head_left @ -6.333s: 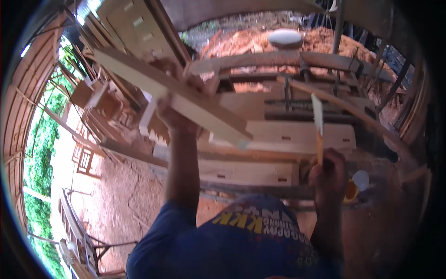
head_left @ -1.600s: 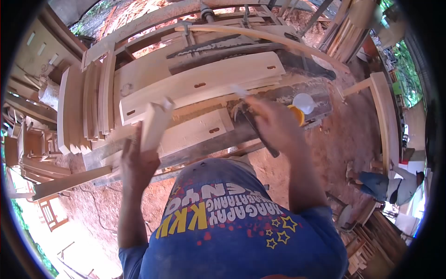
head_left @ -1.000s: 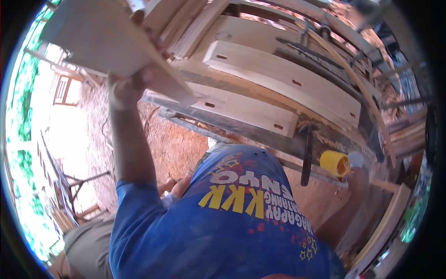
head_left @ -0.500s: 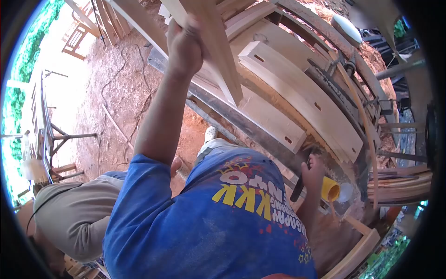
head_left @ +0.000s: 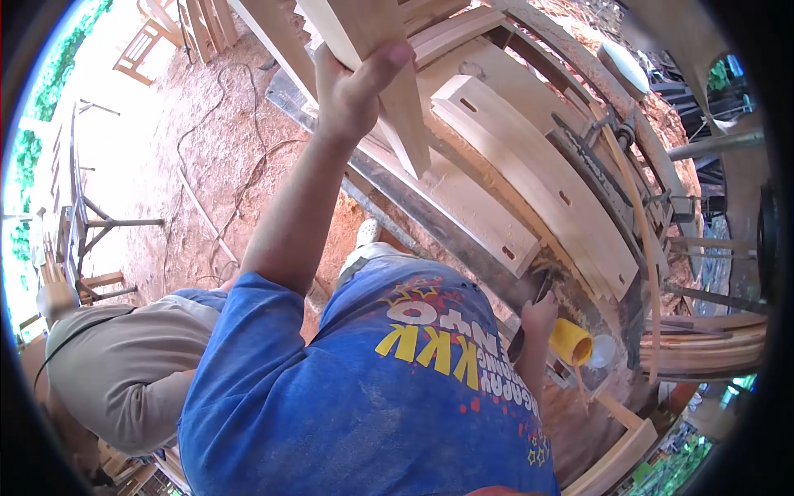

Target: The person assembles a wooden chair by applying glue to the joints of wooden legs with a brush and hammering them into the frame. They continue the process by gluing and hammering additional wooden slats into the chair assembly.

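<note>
My left hand (head_left: 351, 95) is closed around a pale wooden board (head_left: 401, 103), thumb across its face, fingers mostly hidden behind. The board is raised and slanted, its tapered end above the bench. My right hand (head_left: 539, 318) is low at the right, its fingers closed on a dark, narrow tool whose kind I cannot make out. Close to that hand are the end of a slotted wooden piece (head_left: 488, 219) and a yellow plastic container (head_left: 571, 341) lying tilted. Beyond lies a longer curved slotted piece (head_left: 546, 182).
Metal clamps (head_left: 628, 132) and bars line the bench's far side. Several stacked boards (head_left: 703, 343) lie at the right. A person in a grey-brown shirt (head_left: 124, 372) is at my left. A cord (head_left: 240, 165) runs over the dusty floor, with a wooden chair back (head_left: 141, 51) farther off.
My left thumb has shifted onto the board's face, and the hand sits slightly farther right in view. My right hand has moved slightly left and down in view.
</note>
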The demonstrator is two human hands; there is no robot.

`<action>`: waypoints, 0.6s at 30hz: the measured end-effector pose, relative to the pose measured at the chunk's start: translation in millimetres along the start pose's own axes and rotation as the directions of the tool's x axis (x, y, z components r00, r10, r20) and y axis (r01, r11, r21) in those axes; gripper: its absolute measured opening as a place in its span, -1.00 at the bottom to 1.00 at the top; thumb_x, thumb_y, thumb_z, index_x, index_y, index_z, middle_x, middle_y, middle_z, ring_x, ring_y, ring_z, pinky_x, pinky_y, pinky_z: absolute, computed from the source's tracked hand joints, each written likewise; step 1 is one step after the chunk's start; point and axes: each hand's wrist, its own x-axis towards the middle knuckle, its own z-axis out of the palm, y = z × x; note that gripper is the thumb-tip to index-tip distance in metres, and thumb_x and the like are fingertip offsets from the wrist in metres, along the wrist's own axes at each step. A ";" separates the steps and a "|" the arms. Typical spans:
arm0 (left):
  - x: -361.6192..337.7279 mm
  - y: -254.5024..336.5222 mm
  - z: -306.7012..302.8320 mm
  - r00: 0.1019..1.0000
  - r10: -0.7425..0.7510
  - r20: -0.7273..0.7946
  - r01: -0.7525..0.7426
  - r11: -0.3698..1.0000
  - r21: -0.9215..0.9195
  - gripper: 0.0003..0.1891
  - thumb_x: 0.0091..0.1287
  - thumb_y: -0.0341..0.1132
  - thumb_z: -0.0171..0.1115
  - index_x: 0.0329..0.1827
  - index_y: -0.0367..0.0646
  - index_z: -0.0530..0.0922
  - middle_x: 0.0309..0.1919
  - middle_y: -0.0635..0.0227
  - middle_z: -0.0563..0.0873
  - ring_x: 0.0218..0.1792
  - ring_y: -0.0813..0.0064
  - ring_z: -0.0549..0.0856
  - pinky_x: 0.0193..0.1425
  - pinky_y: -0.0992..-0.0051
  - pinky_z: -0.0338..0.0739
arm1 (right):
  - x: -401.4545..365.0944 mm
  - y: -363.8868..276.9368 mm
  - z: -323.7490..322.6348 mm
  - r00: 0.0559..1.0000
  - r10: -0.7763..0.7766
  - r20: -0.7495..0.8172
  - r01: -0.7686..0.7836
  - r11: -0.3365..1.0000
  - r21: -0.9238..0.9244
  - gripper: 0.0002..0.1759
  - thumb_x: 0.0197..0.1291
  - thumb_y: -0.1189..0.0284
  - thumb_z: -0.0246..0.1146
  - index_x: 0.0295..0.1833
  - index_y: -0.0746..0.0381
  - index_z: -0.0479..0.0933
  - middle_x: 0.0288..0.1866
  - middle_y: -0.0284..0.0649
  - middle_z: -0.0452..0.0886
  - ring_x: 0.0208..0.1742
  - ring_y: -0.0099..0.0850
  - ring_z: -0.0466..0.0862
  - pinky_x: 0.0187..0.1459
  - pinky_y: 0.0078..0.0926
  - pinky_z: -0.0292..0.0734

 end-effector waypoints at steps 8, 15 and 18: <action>-3.8 -12.1 -2.7 0.999 -0.001 -0.053 -0.002 0.998 -0.064 -0.60 0.20 -0.10 0.46 -0.15 -0.31 0.70 -0.33 0.27 0.77 -0.26 0.43 0.76 -0.15 0.39 0.65 | 8.3 -2.6 -5.4 0.999 0.002 0.054 0.000 0.999 -0.037 -0.40 0.23 0.43 0.31 0.35 0.41 0.38 0.26 0.32 0.57 0.31 0.24 0.60 0.36 0.05 0.50; -5.1 -16.9 0.5 0.999 -0.005 -0.052 0.001 0.998 -0.065 -0.61 0.20 -0.09 0.49 -0.17 -0.29 0.72 -0.34 0.31 0.77 -0.27 0.45 0.76 -0.16 0.40 0.65 | 25.1 14.7 18.7 1.000 -0.024 -0.009 0.024 0.998 -0.054 -0.44 0.24 0.49 0.23 0.35 0.42 0.38 0.27 0.29 0.57 0.31 0.24 0.60 0.36 0.05 0.50; -9.4 -18.5 10.7 0.995 0.098 0.000 -0.098 0.995 -0.015 -0.59 0.18 -0.07 0.52 -0.19 -0.28 0.71 -0.34 0.32 0.78 -0.28 0.49 0.76 -0.19 0.43 0.65 | 25.9 11.6 18.6 1.000 -0.021 -0.008 0.020 0.998 -0.058 -0.41 0.20 0.46 0.25 0.35 0.43 0.40 0.23 0.31 0.60 0.25 0.24 0.64 0.33 0.06 0.53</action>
